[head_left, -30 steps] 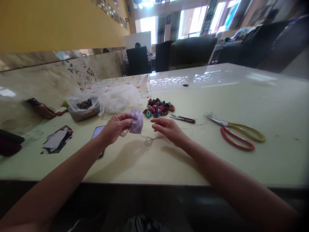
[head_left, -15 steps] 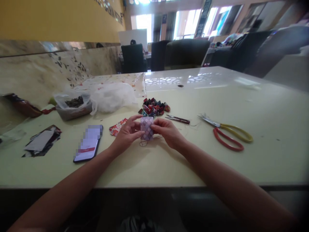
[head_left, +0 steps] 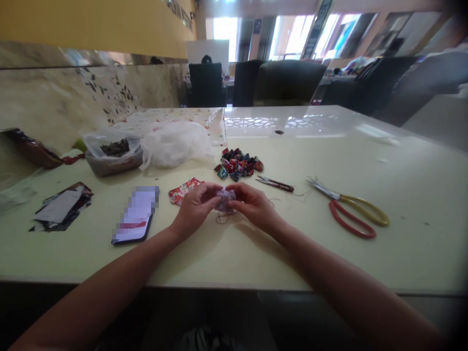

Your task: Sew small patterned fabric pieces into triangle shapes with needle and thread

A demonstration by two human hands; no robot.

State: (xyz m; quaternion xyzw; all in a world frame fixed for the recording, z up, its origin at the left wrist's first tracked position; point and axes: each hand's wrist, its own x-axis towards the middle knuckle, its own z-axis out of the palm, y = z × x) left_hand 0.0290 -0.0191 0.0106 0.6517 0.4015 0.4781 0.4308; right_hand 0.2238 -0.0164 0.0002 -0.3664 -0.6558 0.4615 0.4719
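Cloth (head_left: 225, 201), lilac, bunched: left hand (head_left: 194, 205) and right hand (head_left: 255, 204) both pinch it. Looped thread (head_left: 221, 223) shows just below; red floral fabric (head_left: 182, 191) lies beside left hand.

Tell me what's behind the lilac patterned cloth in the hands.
Farther back, past the lilac patterned cloth, a heap of small multicoloured pieces shows. Whatever lies directly behind the cloth is hidden by it and the fingers.
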